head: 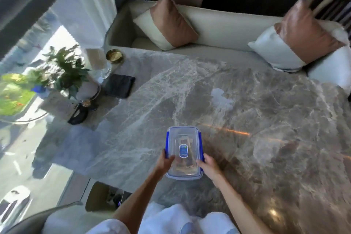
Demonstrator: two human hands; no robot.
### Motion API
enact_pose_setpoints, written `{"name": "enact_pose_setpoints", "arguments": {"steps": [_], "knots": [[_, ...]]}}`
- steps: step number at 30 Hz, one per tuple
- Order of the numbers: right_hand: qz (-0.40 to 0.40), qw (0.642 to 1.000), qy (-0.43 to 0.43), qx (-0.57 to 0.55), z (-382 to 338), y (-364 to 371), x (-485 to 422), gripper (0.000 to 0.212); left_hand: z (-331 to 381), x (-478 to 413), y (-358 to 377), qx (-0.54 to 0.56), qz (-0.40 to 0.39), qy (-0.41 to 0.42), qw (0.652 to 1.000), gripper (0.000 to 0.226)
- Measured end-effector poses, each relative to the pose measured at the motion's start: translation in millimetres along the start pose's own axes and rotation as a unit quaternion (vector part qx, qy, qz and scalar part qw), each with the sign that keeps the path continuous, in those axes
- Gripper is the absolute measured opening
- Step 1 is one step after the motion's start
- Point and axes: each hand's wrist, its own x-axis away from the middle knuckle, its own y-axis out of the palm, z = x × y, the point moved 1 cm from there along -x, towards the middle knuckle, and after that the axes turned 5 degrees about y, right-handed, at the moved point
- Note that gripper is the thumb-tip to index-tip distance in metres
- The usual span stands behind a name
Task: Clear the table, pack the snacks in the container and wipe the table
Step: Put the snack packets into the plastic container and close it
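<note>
Window (28, 47): far left, bright daylight behind it.
Plant (66, 68): green leaves in a white pot, at the table's far left corner.
Dark folded cloth (119, 85): lies flat on the table just right of the plant pot.
Glass (104, 69): clear, between the plant and the cloth – its details are blurred.
Gold bowl (114, 56): at the table's far edge, behind the glass.
Table (256, 119): grey-brown veined marble with a glossy top that fills most of the view.
Left hand (165, 162): grasps the container's near-left side, thumb over the lid and fingers down the edge.
Container (183, 153): clear plastic, rectangular, close to the table's near edge in front of the person and held between both hands; whether it rests on the marble or sits just above it cannot be told.
Lid (182, 133): on the container, with a blue oval label at its centre.
Blue clips (167, 144): along both long sides of the lid.
Snacks (187, 141): brownish shapes seen through the lid, inside the container.
Right hand (210, 167): grasps the container's near-right side, fingertips at the blue clip there.
Pale patch (222, 99): a light blotch on the marble, well beyond the container.
Bench (218, 23): cream upholstery along the table's far side.
Cushions: one cream-and-copper cushion (169, 24) leans at the bench's left – a second cushion (303, 38) at its right.
</note>
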Motion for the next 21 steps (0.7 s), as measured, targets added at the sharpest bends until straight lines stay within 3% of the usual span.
{"name": "enact_pose_setpoints", "arguments": {"steps": [9, 15, 21], "knots": [[-0.103, 0.977, -0.075, 0.172, -113.3, 121.9, -34.2, 0.031, -2.5, 0.4, -134.3, 0.135, 0.145, -0.017, 0.980, 0.042], [-0.116, 0.946, -0.110, 0.281, -163.2, 230.3, -42.5, 0.035, -31.2, -9.0, -231.9, 0.198, 0.174, -0.037, 0.964, 0.032], [-0.128, 0.904, -0.119, 0.390, -194.0, 338.5, -52.5, 0.047, -70.9, -21.1, -316.8, 0.279, 0.187, -0.055, 0.940, 0.041]]}}
